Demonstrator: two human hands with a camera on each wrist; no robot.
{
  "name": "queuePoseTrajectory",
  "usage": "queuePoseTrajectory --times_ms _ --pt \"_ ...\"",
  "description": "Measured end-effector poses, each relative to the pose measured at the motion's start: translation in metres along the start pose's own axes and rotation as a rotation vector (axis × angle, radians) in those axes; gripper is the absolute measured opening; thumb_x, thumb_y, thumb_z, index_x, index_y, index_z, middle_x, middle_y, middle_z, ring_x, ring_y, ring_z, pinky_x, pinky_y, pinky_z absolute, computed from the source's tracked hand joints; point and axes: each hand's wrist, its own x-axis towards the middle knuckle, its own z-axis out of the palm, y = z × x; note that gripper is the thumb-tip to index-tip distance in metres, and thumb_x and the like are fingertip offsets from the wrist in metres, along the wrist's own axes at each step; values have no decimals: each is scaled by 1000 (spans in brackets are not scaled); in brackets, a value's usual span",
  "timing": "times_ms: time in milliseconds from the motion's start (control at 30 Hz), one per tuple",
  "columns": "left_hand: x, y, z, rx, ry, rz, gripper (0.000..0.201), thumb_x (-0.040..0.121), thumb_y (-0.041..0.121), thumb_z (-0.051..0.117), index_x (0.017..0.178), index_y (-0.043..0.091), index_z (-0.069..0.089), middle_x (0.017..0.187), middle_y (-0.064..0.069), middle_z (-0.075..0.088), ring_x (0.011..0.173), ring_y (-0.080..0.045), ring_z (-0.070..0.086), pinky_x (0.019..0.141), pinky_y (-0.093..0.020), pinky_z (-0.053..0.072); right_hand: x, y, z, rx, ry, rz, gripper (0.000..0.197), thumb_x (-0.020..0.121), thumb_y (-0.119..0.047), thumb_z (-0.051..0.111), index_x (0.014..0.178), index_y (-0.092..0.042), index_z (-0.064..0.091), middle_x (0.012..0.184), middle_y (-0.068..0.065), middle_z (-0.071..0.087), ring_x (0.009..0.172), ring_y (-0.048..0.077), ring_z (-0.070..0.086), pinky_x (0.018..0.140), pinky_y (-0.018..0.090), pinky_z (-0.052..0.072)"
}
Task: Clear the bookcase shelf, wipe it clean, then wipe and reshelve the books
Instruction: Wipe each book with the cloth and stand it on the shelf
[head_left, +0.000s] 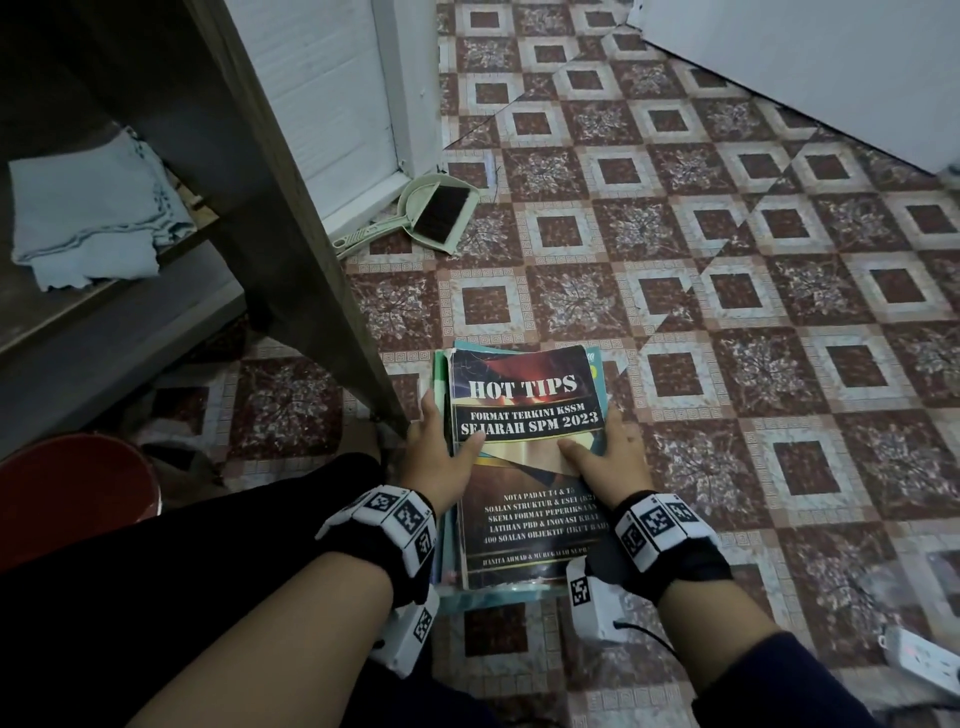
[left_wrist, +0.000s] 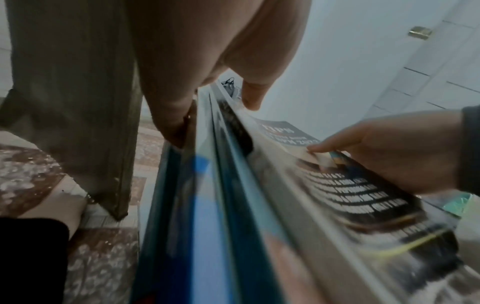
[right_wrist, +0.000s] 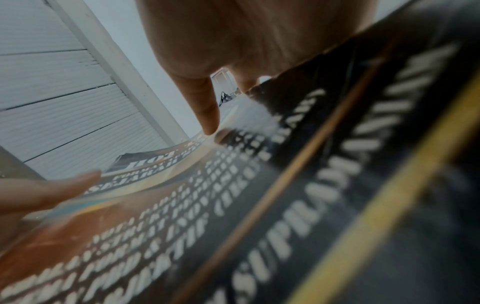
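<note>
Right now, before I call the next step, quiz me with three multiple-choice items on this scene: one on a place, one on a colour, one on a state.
1. Where does the blue cloth lie?
A. on the bookcase shelf
B. on the floor tiles
C. on the books

2. What colour is the dustpan?
A. red
B. pale green
C. black

3. How do the left hand and right hand meet the stack of books?
A. both hover clear
B. only the left touches
C. each holds a side, thumb on the cover

Answers: 1 A, the cloth sits crumpled inside the shelf; 2 B, its plastic is pale green by the wall; 3 C, both thumbs lie on the top cover.
</note>
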Motion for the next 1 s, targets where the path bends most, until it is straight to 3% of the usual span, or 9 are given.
queuePoseTrajectory --times_ms 200,367,467,600,667,767,833,900,1000 --pt "-3 5 1 -157 34 122 79 100 35 45 153 27 -13 162 4 -1 148 -16 7 114 -31 15 -14 5 -1 54 70 -136 86 86 -39 68 153 -24 16 142 10 35 133 29 34 109 41 30" --pt "0 4 3 -260 45 137 72 101 31 45 154 32 -4 161 8 7 147 -13 10 103 -21 15 -9 9 1 51 97 -136 53 79 -42 73 122 -15 57 113 5 51 107 21 51 100 39 43" --pt "3 2 3 -292 28 151 72 101 31 46 153 34 -4 161 9 6 147 -12 10 104 -22 15 1 21 2 101 63 -115 53 70 -57 70 110 -22 61 107 6 60 101 24 59 93 45 50" --pt "5 1 3 -325 55 168 72 100 30 47 154 32 0 160 10 12 145 -10 14 105 -22 18 -1 18 -1 255 -16 -139 27 85 -26 71 109 -21 58 107 5 67 95 19 64 84 37 54" --pt "3 4 3 -370 56 183 71 100 28 50 154 34 4 151 19 24 138 -5 25 101 -18 28 -4 17 -2 390 -71 -110 25 88 -18 68 111 -17 59 105 4 69 91 18 66 78 31 54" --pt "0 12 1 -451 37 194 70 99 25 52 153 36 10 129 34 30 127 7 38 86 -10 44 -8 13 -3 619 -160 -15 33 85 -26 72 115 -17 60 104 8 72 92 30 69 82 44 56" --pt "-4 19 -1 -485 23 213 67 100 20 52 152 34 14 117 39 30 99 34 41 74 1 42 -8 9 -4 648 -178 -25 38 81 -37 74 113 -22 62 105 6 72 93 29 70 85 45 56" --pt "-8 25 -3 -517 -1 226 65 100 17 52 151 36 16 111 39 32 76 41 38 61 6 37 -8 4 -6 639 -198 -62 49 74 -50 76 114 -26 64 108 4 72 95 26 70 86 44 56" --pt "-8 27 -5 -564 25 262 67 96 29 58 147 50 20 140 25 42 111 19 48 91 -11 45 -8 -1 -11 695 -225 -40 56 74 -49 76 121 -23 61 111 3 71 96 23 70 80 37 56"
